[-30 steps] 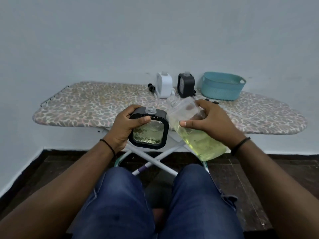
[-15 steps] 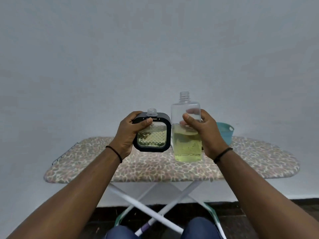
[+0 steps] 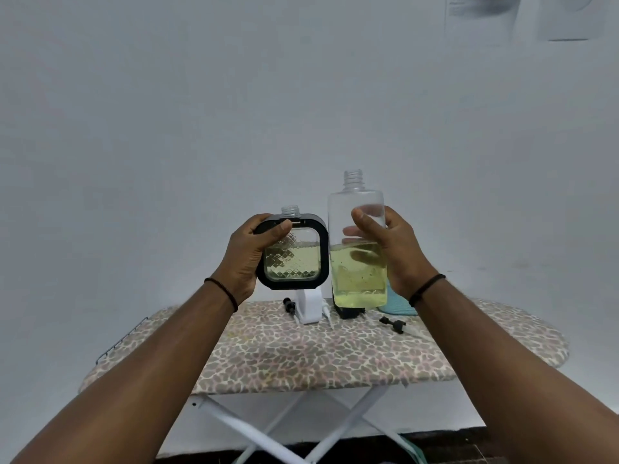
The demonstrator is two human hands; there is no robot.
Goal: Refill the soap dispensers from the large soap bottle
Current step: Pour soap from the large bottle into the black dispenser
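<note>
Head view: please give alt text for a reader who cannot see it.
A person's left hand holds up a black-framed soap dispenser, and the right hand an upright large soap bottle about half full of yellow soap. Both are uncapped, above an ironing board.

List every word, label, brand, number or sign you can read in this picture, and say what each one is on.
No text can be read anywhere.
Large soap bottle in the right hand: clear, no label showing.
Black-framed dispenser in the left hand: only an embossed diamond pattern, no lettering.
White dispenser on the ironing board: plain.
Papers on the wall, top right: grey print, too blurred to read.
</note>
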